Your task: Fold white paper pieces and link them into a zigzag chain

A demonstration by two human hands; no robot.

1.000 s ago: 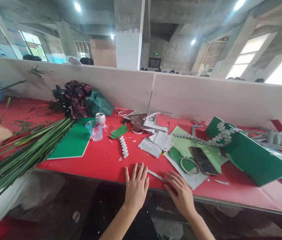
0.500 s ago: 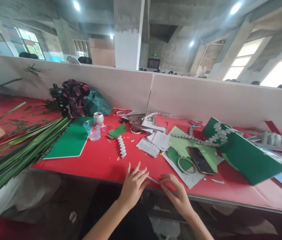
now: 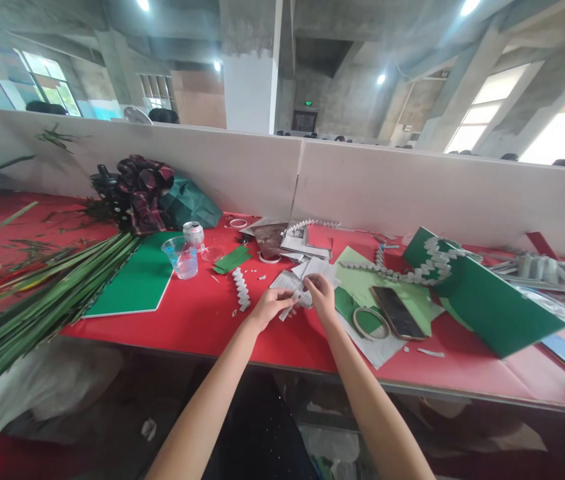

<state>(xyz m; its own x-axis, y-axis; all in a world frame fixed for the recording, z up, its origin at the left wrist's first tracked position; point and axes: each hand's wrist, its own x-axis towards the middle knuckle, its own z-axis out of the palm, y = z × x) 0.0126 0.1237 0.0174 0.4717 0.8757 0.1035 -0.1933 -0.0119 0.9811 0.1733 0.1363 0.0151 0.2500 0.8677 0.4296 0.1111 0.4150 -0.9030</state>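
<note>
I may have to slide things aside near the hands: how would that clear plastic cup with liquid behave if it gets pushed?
The clear plastic cup looks thin-walled and light, so a push high up would probably tip it rather than slide it. It seems partly filled and has no lid, so it could slosh or spill onto the red table. It stands right beside the green board, which might get wet.

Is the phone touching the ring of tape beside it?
Cannot tell. In the head view the phone and tape ring sit edge to edge, no clear gap.
</note>
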